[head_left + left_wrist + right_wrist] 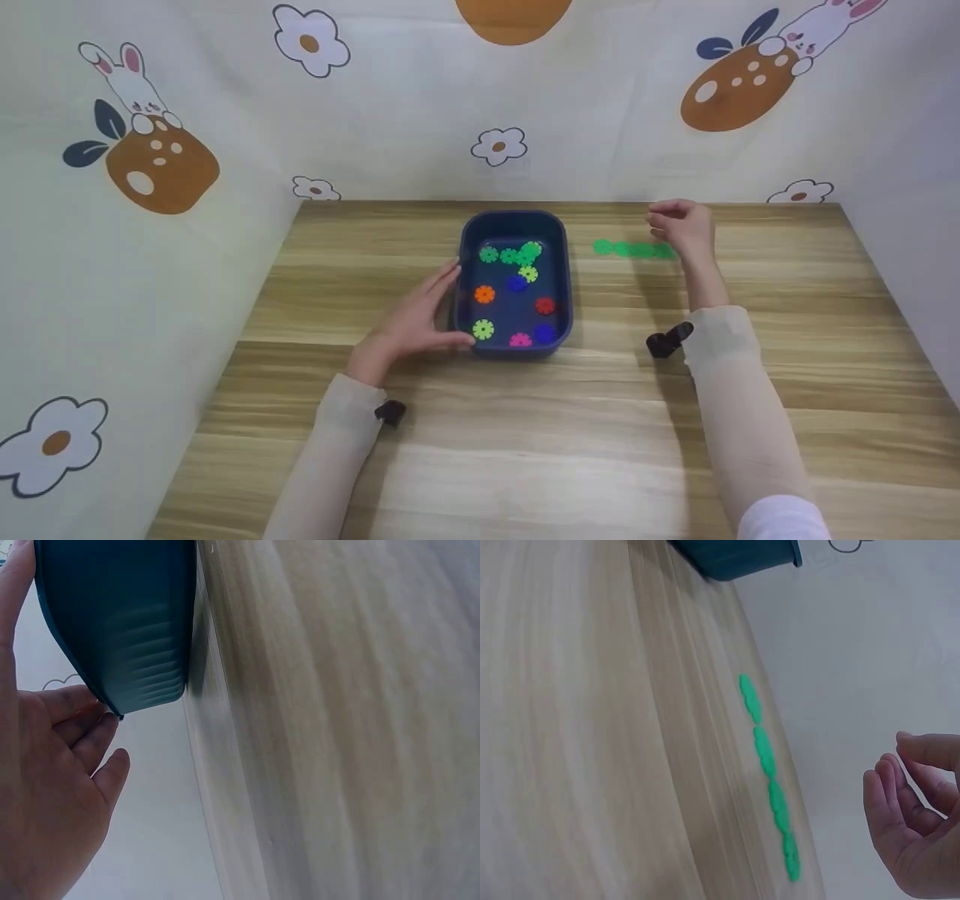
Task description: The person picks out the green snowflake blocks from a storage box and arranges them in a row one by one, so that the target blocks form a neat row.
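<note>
A dark blue tub (568,300) stands on the table with toothed plastic discs inside. Several green discs (509,256) lie toward its far end; yellow, blue, orange (484,295), red and pink ones are spread about. My left hand (409,322) rests along the tub's left side, thumb at the near corner, fingertips touching the rim; the left wrist view shows them lightly bent there. To the right lies a row of green discs (634,249). Raised above the row's right end is my right hand (684,229), fingers loosely bent, thumb apart from them, nothing visible between.
The wood-grain table (525,442) ends at a patterned cloth backdrop (405,112), which also rises at the left and right sides. Small black devices (667,341) are worn at both wrists.
</note>
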`<state>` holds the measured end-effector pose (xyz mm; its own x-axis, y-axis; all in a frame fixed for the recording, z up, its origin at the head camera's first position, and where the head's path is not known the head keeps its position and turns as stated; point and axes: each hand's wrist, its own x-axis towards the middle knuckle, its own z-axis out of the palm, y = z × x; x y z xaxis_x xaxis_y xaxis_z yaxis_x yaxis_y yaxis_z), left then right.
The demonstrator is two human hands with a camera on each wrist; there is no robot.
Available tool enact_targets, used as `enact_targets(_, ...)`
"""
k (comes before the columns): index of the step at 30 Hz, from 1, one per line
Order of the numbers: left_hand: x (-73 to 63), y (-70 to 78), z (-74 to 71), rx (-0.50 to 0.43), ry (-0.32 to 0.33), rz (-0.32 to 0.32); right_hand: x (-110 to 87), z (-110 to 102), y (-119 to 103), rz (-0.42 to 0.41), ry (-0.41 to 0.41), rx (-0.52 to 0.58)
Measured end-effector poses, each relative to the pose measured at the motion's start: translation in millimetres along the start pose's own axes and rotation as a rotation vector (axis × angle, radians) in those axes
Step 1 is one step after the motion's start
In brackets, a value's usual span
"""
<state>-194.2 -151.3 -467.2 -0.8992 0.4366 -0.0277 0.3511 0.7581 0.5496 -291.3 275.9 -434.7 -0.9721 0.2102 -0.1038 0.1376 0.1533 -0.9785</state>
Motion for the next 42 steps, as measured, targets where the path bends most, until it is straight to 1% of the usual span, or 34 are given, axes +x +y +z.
enact_targets(7,-0.7,1.2,0.1,-0.007,-0.008,-0.02,-2.4,16,-7,-0.006,-0.01,-0.044)
enact_targets(11,-0.3,1.1,-0.2,-0.001,-0.004,-0.017,-3.6,25,-10,-0.012,-0.027,-0.064)
enact_targets(19,0.2,-0.9,0.2,-0.001,-0.003,-0.009,-6.5,44,-14,-0.061,-0.065,-0.07)
enact_targets(24,0.3,0.5,-0.5,0.004,-0.009,-0.015,-10.3,55,-16,-0.087,-0.094,-0.082)
enact_targets(36,0.1,2.0,-1.1,-0.013,-0.012,-0.02,-15.7,87,-23,-0.157,-0.147,-0.056)
enact_targets(42,0.2,0.6,-0.3,-0.008,-0.004,-0.007,-22.1,104,-27,-0.184,-0.163,-0.092)
